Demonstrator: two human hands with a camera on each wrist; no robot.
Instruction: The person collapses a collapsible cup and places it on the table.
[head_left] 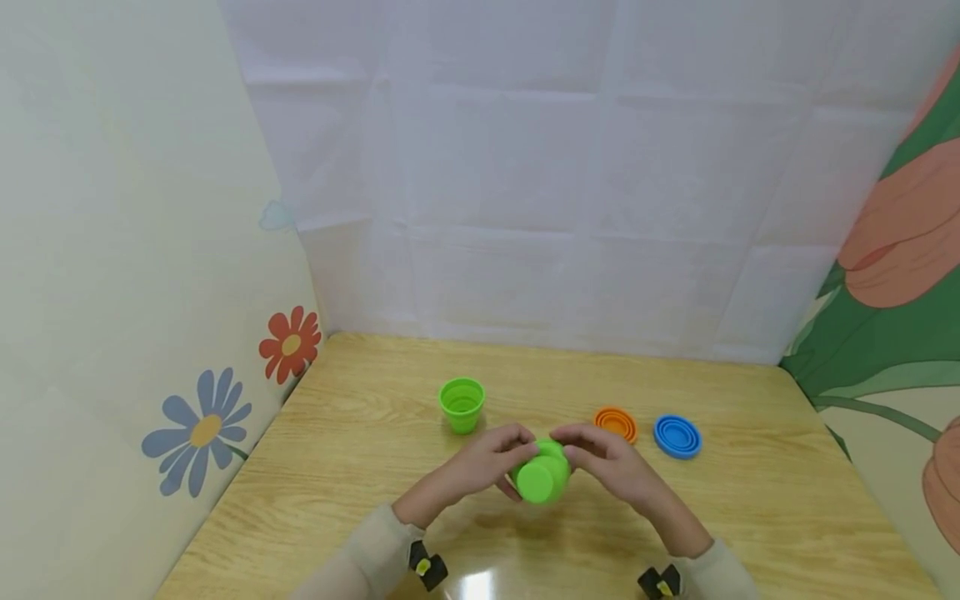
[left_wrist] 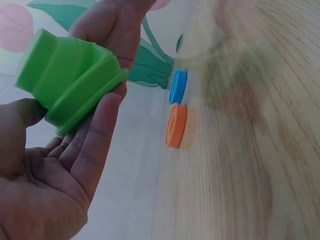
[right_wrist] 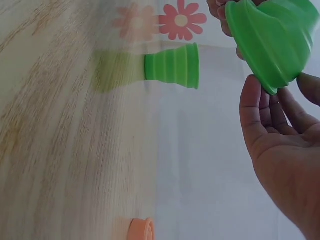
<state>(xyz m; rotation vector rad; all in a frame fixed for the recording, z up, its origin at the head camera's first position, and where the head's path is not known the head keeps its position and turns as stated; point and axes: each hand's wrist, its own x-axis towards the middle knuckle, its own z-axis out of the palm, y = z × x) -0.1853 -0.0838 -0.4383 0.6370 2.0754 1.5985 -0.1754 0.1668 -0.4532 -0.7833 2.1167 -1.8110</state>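
Both hands hold a green collapsible cup (head_left: pixel 542 477) above the table, its base tipped toward the head camera. The cup's ribbed wall is skewed and partly folded in the left wrist view. My left hand (head_left: pixel 489 457) pinches its rim side between thumb and fingers. On the other side my right hand (head_left: pixel 611 468) grips the cup, thumb on the wall and fingers at the rim (right_wrist: pixel 252 50). A second green collapsible cup (head_left: pixel 462 405), fully extended, stands upright on the table beyond the left hand.
Past the right hand lie a flattened orange collapsible cup (head_left: pixel 616 424) and a flattened blue one (head_left: pixel 677 437), side by side on the wooden table (head_left: pixel 360 417). A white sheet (head_left: pixel 525 183) hangs behind the table, and flower-patterned walls flank it.
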